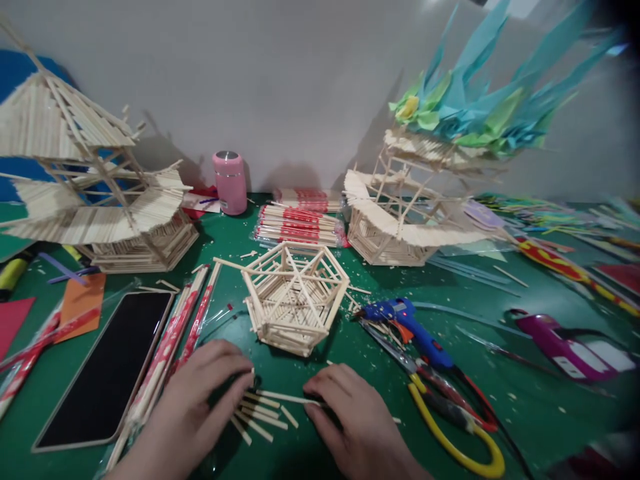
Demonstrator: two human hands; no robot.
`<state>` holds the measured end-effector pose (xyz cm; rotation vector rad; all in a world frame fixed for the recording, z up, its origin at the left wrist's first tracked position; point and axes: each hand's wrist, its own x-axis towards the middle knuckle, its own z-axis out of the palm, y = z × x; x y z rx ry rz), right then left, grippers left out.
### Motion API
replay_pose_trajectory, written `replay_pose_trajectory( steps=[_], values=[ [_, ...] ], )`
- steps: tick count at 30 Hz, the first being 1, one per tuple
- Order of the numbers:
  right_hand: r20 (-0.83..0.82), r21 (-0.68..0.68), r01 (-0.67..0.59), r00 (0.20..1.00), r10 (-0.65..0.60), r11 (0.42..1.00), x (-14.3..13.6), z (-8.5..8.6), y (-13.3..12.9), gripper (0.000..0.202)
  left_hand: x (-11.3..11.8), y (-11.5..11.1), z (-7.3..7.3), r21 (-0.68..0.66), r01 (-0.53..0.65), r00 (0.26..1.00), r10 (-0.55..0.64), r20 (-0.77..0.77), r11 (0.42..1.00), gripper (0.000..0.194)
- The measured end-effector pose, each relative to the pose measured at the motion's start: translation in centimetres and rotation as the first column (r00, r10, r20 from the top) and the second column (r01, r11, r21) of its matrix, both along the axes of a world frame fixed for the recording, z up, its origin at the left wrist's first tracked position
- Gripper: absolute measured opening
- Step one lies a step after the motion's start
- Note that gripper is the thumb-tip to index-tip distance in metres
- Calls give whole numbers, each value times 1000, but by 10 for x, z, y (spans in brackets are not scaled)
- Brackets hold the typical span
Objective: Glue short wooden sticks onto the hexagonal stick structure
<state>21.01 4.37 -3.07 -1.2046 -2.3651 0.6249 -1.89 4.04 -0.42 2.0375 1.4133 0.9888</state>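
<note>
My right hand [350, 417] pinches the end of a thin wooden stick [283, 397] between thumb and fingers, just above the green table. My left hand [205, 390] is curled, its thumb and fingertips close together near the stick's other end; what lies between them is too small to make out. Several short cut sticks [257, 421] lie fanned out on the table between my hands. Just beyond stands an open hexagonal frame of wooden sticks [295, 343], with crossing sticks over its top.
On the right lie a blue glue gun [420, 333], yellow-handled scissors [440, 427] and a purple tool [565, 350]. A phone [105, 373] and bagged sticks [170, 333] are left. Behind stand two stick pavilions [115, 223] [400, 233], stick bundles [300, 225] and a pink flask [231, 185].
</note>
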Motion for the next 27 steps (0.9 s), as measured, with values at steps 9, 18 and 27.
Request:
replay_pose_trajectory(
  steps=[9, 18, 27],
  values=[
    [176, -67, 46, 984, -34, 997, 9, -6, 1, 19, -1, -16, -38, -20, 149, 848, -138, -512, 989, 21],
    [151, -50, 46, 988, -38, 998, 25, -5, -3, 19, 2, -6, -37, -15, 159, 774, -134, -619, 987, 20],
    [-51, 31, 43, 998, -42, 999, 0, 11, -4, 16, 6, -2, -17, -19, 258, 745, -212, -632, 966, 19]
  ],
)
